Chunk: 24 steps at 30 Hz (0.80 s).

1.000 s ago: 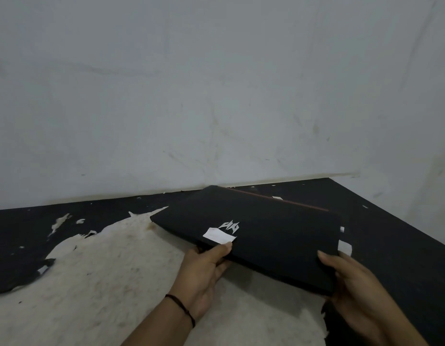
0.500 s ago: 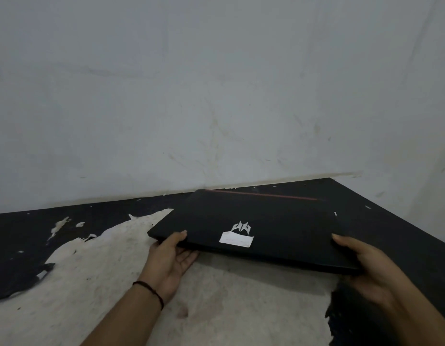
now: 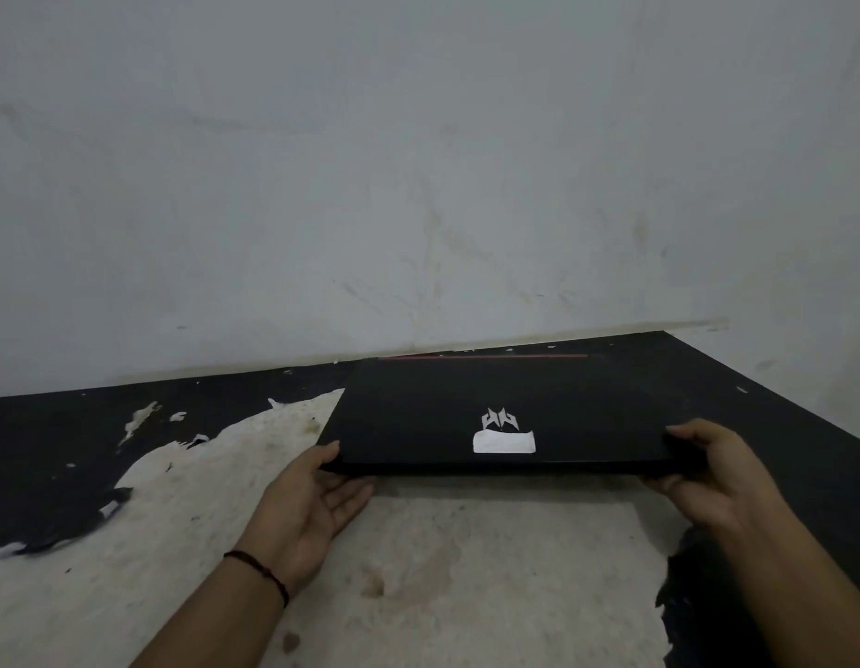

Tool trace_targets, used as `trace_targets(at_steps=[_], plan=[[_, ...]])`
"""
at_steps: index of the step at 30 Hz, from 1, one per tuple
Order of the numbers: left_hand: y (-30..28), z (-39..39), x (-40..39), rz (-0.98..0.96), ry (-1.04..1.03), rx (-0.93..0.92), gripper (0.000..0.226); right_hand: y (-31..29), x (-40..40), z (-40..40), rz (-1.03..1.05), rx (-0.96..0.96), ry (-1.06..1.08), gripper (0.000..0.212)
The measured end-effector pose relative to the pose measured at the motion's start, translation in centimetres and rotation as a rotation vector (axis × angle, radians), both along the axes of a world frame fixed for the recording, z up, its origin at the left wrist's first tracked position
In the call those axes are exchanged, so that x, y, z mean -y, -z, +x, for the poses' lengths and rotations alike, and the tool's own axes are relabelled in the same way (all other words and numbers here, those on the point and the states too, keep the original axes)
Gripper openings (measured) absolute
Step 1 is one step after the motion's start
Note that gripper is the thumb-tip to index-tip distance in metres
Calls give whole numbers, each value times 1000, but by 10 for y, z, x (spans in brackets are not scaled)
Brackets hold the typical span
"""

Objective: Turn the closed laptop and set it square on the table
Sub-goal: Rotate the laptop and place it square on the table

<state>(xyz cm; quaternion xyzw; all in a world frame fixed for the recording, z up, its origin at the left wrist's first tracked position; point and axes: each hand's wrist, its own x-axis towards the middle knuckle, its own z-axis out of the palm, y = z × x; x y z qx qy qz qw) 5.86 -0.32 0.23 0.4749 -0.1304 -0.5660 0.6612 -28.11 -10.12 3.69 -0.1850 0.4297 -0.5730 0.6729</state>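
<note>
A closed black laptop point(image 3: 418, 417) with a white logo and a white sticker on its lid lies roughly parallel to the back wall, a red strip along its far edge. Its near edge is raised a little above the table point(image 3: 466, 571). My left hand point(image 3: 312, 503) grips the near left corner, thumb on the lid and fingers underneath. My right hand point(image 3: 712, 479) holds the near right corner the same way.
The table has a black covering, peeled away in the middle to bare pale board. A grey-white wall point(image 3: 418, 185) runs right behind the laptop's far edge. The table's right edge slants close to my right arm.
The laptop has turned from a skewed angle to lie parallel with the wall and has shifted back and right. My left hand slid from the near edge's middle to the left corner.
</note>
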Motion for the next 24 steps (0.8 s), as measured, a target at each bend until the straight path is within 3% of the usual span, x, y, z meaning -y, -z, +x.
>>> trace_targets(at_steps=[2, 7, 13, 17, 20, 24], plan=[[0, -1, -1, 33, 38, 80, 14, 5, 6, -1, 19, -14, 12, 15], [1, -2, -7, 58, 68, 250, 15, 17, 23, -6, 57, -117, 34, 43], [7, 3, -11, 107, 51, 413, 18, 23, 38, -1, 97, -255, -6, 8], [10, -5, -9, 132, 39, 590, 30, 17, 42, 0, 65, -355, -34, 10], [11, -12, -7, 164, 20, 741, 39, 14, 44, 0, 47, -579, -72, 9], [11, -15, -6, 219, 47, 871, 42, 9, 50, 0, -7, -1022, -92, 46]])
